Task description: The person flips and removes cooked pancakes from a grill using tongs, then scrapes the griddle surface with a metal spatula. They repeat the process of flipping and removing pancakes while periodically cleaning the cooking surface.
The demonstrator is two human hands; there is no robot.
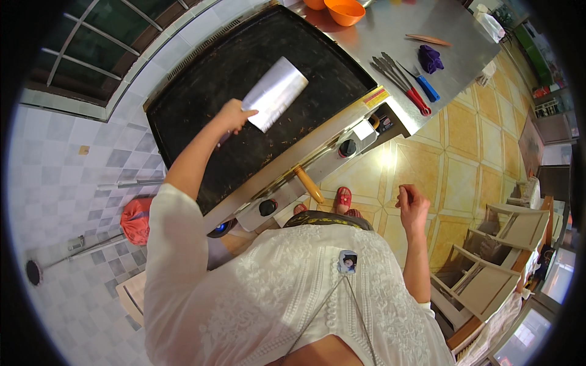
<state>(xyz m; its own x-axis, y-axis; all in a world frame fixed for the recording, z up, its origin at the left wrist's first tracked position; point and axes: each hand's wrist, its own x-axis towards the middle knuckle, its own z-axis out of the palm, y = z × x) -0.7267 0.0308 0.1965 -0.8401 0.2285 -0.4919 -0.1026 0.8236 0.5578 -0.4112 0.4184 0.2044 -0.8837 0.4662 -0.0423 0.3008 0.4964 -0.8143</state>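
Observation:
My left hand (235, 116) grips a wide flat metal scraper (276, 93) whose shiny blade lies over the black griddle plate (201, 97). The griddle is dark and crusted with residue. My right hand (413, 204) hangs at my side over the tiled floor, fingers curled loosely with nothing in them. I wear a white embroidered top.
Griddle front has black knobs (347, 147) and a wooden-handled tool (309, 184). On the steel counter (390, 36) lie red-handled tongs (406, 85), a blue-handled tool (425, 86), a purple cloth (431, 58) and an orange bowl (345, 11). Beige chairs (488, 274) stand at right.

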